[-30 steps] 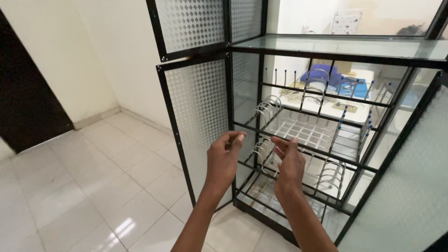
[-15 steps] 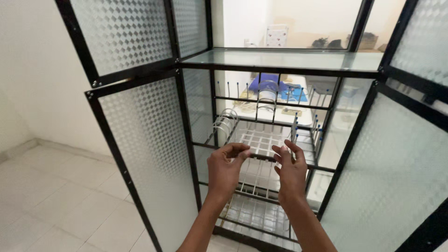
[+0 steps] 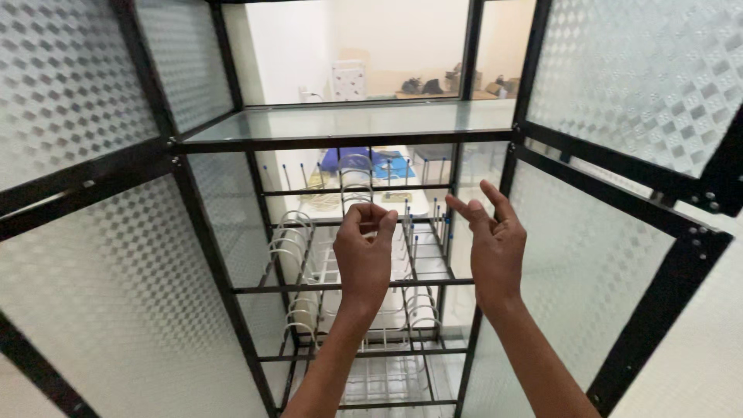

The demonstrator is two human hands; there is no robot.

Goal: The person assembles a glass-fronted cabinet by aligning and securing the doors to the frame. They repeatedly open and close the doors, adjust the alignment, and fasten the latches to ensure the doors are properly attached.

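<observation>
White walls showed behind the black-framed cabinet (image 3: 340, 142) with frosted glass doors. Your left hand (image 3: 364, 255) hung before the wire rack (image 3: 298, 248) inside, fingers curled shut on nothing visible. Your right hand (image 3: 493, 248) hovered beside it, fingers loosely spread, empty.

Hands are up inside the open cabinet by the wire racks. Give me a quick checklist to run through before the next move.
1. Left hand free of any object: ok, its fingers are curled together but nothing shows in them.
2. Right hand free: ok, open, fingers spread.
3. Left door and right door swung clear of the opening: ok.
4. Hands touching the wire racks: cannot tell, they overlap the racks in this view.
5. Glass shelf above the hands bare: ok.
6. Lower tiers free of dishes: cannot tell, the arms cover part of them.
</observation>
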